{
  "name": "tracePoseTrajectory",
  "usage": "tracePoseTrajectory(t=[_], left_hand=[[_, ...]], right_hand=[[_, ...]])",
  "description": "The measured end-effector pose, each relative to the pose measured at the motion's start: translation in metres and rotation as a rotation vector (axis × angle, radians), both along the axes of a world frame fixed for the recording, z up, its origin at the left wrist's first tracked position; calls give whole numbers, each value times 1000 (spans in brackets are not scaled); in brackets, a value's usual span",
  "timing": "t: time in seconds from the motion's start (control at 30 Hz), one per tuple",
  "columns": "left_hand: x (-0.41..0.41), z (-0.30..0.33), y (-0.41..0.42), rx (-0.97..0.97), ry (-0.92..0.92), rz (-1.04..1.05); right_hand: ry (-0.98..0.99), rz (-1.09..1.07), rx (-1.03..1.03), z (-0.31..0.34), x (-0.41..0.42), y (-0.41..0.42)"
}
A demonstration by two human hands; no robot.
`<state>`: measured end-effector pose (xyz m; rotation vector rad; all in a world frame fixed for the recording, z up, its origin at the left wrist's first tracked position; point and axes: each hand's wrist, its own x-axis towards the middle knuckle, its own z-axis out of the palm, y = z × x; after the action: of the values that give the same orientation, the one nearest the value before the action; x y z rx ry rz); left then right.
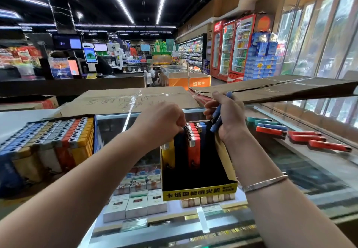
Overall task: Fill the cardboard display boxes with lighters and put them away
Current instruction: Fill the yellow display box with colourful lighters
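Note:
A yellow-fronted cardboard display box stands on the glass counter, partly filled with upright lighters: a yellow one, a row of red ones and blue ones behind. My left hand is curled over the back of the box, fingertips down among the lighter tops. My right hand holds a bunch of blue lighters just above the box's right rear corner. A full display box of blue, gold, grey, red and yellow lighters sits at the left.
Loose lighters, red, blue and teal, lie on the glass counter to the right. Flat cardboard cartons lie behind the boxes. Cigarette packs show under the glass. Shop checkout and drink fridges stand beyond.

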<state>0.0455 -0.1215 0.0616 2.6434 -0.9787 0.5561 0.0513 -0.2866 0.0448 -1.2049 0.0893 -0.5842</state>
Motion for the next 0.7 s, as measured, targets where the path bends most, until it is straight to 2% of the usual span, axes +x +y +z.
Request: tracePoseTrajectory(t=[0.1, 0.2, 0.33, 0.57, 0.7], left_hand=[[-3, -1, 2, 30, -26, 17], [-3, -4, 11, 47, 41, -4], [-4, -11, 19, -36, 101, -50], [-6, -26, 26, -383, 184, -120], [-9, -25, 25, -684, 374, -206]], right_hand=[[-5, -2, 32, 0, -1, 0], [-16, -8, 60, 2, -1, 1], [-50, 48, 20, 5, -6, 3], [-146, 207, -92, 10, -11, 10], [-202, 288, -201, 9, -11, 17]])
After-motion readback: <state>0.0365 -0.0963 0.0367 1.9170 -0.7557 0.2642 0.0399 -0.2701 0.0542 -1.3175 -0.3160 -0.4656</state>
